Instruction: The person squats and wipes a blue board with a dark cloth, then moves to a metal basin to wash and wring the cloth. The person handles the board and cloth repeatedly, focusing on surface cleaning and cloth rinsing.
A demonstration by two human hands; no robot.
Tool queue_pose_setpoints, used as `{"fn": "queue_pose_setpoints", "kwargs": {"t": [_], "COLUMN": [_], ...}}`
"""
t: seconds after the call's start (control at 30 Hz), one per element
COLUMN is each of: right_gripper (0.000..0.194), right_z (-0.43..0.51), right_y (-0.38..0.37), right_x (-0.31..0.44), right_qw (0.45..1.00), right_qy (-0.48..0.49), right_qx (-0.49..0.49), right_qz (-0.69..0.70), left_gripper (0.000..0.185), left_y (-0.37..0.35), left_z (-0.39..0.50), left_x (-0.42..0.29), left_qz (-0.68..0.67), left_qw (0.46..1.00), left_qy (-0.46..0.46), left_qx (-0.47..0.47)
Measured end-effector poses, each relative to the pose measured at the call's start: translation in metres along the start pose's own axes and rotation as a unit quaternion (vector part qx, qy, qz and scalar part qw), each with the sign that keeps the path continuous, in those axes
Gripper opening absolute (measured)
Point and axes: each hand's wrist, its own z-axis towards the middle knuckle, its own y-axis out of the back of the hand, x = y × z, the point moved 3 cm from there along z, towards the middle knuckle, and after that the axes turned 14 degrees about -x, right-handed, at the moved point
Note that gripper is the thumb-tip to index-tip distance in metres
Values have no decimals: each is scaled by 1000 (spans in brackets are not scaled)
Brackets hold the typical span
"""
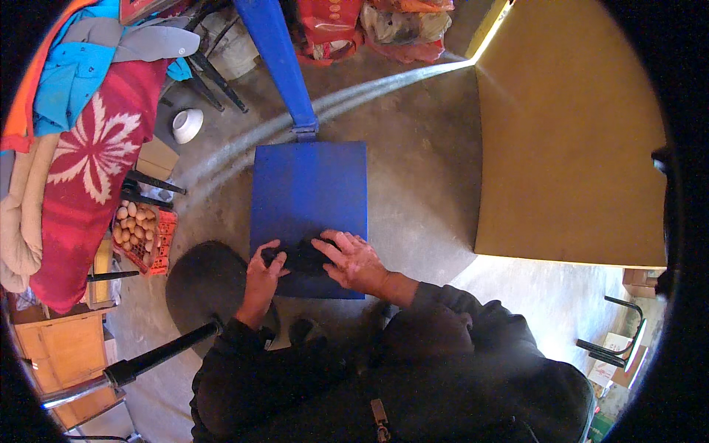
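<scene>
Before me is a blue rectangular board, its surface worn and joined at the far edge to a blue post. Across the board's near part lies a dark, soft-looking item; its outline is too dim to make out. My left hand grips the item's left end between thumb and fingers, at the board's left edge. At the opposite end, my right hand has its fingers curled over the item near the board's right edge. The palms' undersides are hidden.
A red plastic crate of eggs stands left, beyond a dark round base with a black-and-chrome pole. Nearby are a white bowl and a red patterned blanket. A large brown panel stands right. Red bags lie ahead.
</scene>
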Motion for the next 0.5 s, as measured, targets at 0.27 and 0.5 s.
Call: {"fn": "queue_pose_setpoints", "kwargs": {"t": [0.27,0.5], "right_gripper": [47,31], "right_z": [-3,13], "right_y": [-4,36], "right_x": [-13,-15], "right_qw": [990,936], "right_qy": [-117,-262], "right_qx": [60,-1], "right_qz": [55,237], "left_gripper": [54,43], "left_y": [2,1], "left_z": [3,-1], "left_x": [13,8], "left_qz": [-15,-21], "left_qw": [998,999], "left_qy": [-52,0], "left_qx": [14,47]}}
